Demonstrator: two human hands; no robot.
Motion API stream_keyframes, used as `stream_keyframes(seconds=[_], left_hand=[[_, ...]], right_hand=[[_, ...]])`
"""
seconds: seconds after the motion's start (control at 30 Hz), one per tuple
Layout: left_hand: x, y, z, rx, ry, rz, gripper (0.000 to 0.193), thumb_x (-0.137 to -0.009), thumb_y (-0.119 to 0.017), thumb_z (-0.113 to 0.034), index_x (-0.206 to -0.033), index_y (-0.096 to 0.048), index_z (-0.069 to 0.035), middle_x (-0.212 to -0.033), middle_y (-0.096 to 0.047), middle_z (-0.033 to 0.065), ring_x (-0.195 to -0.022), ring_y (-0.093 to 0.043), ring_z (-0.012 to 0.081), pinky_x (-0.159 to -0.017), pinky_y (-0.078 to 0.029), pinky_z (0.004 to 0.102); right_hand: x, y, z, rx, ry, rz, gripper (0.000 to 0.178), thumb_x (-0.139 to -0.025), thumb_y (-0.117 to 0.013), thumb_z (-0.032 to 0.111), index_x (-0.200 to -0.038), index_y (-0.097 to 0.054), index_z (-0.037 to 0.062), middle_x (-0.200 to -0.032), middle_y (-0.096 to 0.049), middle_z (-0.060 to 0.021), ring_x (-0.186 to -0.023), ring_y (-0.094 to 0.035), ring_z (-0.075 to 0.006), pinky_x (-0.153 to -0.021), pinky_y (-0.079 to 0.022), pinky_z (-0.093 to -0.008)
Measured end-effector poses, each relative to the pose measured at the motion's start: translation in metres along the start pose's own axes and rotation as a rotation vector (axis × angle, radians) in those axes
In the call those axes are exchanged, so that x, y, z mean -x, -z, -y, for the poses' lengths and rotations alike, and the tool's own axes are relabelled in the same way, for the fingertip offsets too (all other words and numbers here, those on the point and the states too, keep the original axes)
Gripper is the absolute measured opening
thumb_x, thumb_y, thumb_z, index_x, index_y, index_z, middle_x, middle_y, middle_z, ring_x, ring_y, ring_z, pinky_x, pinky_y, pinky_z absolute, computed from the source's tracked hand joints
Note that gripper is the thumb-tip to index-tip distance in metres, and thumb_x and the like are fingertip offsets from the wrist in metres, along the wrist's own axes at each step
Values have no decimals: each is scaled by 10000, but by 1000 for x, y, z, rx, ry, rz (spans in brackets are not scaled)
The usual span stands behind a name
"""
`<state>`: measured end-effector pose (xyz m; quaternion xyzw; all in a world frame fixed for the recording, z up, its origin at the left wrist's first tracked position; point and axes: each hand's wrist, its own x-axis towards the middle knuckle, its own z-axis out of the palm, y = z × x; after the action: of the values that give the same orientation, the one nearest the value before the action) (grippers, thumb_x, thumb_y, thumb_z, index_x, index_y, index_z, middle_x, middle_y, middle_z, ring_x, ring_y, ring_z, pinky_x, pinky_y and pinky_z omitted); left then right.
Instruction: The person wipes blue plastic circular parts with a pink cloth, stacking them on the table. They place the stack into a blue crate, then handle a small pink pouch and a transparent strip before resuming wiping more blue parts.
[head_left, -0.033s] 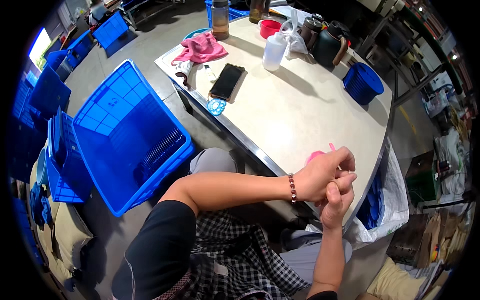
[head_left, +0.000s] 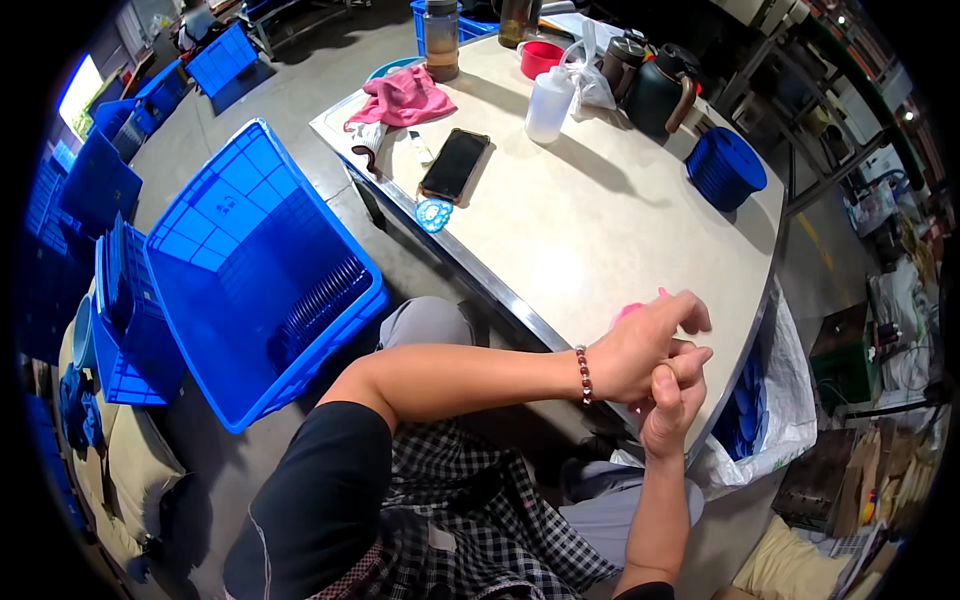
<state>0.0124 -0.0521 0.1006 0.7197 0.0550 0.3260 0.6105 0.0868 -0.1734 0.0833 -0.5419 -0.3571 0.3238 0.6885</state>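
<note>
My left hand (head_left: 655, 343), with a beaded bracelet (head_left: 584, 376) at its wrist, is over the near right part of the table. Its fingers are bent, and it meets my right hand (head_left: 672, 408), whose fingers and thumb are closed together. Whatever is between the two hands is hidden. Just behind the left hand, a pink piece (head_left: 627, 312) shows in part, with a small pink tip (head_left: 663, 293) beside it. Farther right on the table stands a stack of blue round discs (head_left: 725, 170).
The pale table (head_left: 520, 230) bears a phone (head_left: 455, 164), a pink cloth (head_left: 405, 97), a white squeeze bottle (head_left: 549, 105), a red cup (head_left: 540, 59) and a dark jug (head_left: 655, 95). A blue crate (head_left: 215, 195) with dark ribbed parts is at left. A white sack (head_left: 790, 400) hangs below the right edge.
</note>
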Motion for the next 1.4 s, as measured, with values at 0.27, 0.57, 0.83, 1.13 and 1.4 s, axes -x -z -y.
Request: stream_keyframes(seconds=[0.27,0.57,0.83,1.13,1.4], left_hand=[[-8,8,9,-27,99,-55,553,-883,-774,-226,-1317,-503,-15,-1262,-600,176,-1180,-630,277,-1012,-532,384],[-9,6,10,117,194,-19,599,-887,-778,-251,-1355,-482,-22,-1312,-584,160,-1206,-613,251,-1044,-518,386],[-10,7,12,289,322,-34,574,-923,-756,-275,-1351,-488,-2,-1293,-584,176,-1186,-606,222,-1001,-528,372],[-6,-3,30,-152,-49,-191,462,-965,-678,-238,-1339,-502,-29,-1338,-558,170,-1202,-576,287,-1024,-475,388],[-7,-10,42,-637,-405,-267,567,-885,-690,-112,-1395,-444,-95,-1484,-466,177,-1305,-469,380,-1090,-351,474]], right_hand=[[-8,-6,-1,-110,-59,87,317,-905,-679,226,-1130,-545,47,-1012,-587,-61,-669,-558,-100,-525,-468,-239],[-9,-7,-4,-101,-99,43,579,-820,-751,382,-1227,-551,22,-899,-598,-27,-601,-520,-68,-488,-415,-204],[-9,-13,-6,-202,-68,78,617,-829,-747,252,-1342,-505,8,-976,-619,-40,-646,-553,-79,-514,-426,-204],[-11,-13,-16,-118,47,-16,282,-956,-758,337,-997,-606,103,-846,-515,68,-605,-423,-9,-483,-313,-185],[-16,3,-36,-109,-89,-182,503,-949,-701,534,-1083,-606,59,-1004,-623,17,-704,-521,-13,-508,-400,-199]])
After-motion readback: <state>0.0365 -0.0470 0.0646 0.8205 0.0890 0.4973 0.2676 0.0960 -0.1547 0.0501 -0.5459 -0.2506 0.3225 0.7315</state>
